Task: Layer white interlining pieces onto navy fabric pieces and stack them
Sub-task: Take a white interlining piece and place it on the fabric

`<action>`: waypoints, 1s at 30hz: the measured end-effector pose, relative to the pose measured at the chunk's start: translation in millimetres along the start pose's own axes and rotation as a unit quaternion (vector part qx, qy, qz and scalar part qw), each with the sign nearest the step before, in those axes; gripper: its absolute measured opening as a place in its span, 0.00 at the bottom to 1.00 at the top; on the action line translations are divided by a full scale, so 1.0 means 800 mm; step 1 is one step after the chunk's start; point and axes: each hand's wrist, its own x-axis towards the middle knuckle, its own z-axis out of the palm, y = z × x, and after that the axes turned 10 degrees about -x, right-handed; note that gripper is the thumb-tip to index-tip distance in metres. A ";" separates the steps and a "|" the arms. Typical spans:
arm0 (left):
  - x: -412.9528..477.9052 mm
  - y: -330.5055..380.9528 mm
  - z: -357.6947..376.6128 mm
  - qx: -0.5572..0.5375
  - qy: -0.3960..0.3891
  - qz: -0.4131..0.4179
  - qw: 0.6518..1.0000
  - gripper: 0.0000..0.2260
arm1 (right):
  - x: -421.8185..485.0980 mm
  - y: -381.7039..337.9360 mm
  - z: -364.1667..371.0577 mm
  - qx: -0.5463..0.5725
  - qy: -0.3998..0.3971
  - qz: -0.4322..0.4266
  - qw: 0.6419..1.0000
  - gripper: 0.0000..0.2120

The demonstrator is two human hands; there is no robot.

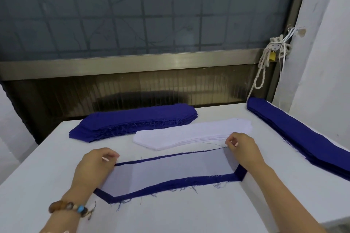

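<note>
Table [47,157]: navy stack [136,121], interlining stack [193,134] beyond navy piece [189,180].

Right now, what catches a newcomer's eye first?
The left hand and right hand pinch a long navy fabric piece, topped by a sheer white interlining piece, at near centre. Behind lie a navy fabric stack and white interlining stack; another navy stack lines the right edge.

White interlining piece [170,172] lay on navy fabric piece [189,182], navy border showing along near edge. Left hand [96,166], right hand [240,147] pinched its far corners. Beyond: navy stack [132,121], white interlining stack [193,134]; second navy stack [295,134] along right edge of table [189,215].
</note>
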 end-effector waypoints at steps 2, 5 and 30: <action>0.016 0.021 0.018 -0.037 0.002 0.039 0.999 0.10 | 0.015 -0.014 0.000 0.020 0.008 -0.015 1.000 0.04; 0.037 0.055 0.051 -0.081 0.010 0.081 0.993 0.07 | 0.037 -0.041 0.009 0.046 0.022 -0.030 0.998 0.03; 0.074 0.071 0.141 0.159 -0.011 0.037 0.987 0.29 | 0.077 -0.106 0.085 0.120 -0.025 -0.055 0.991 0.09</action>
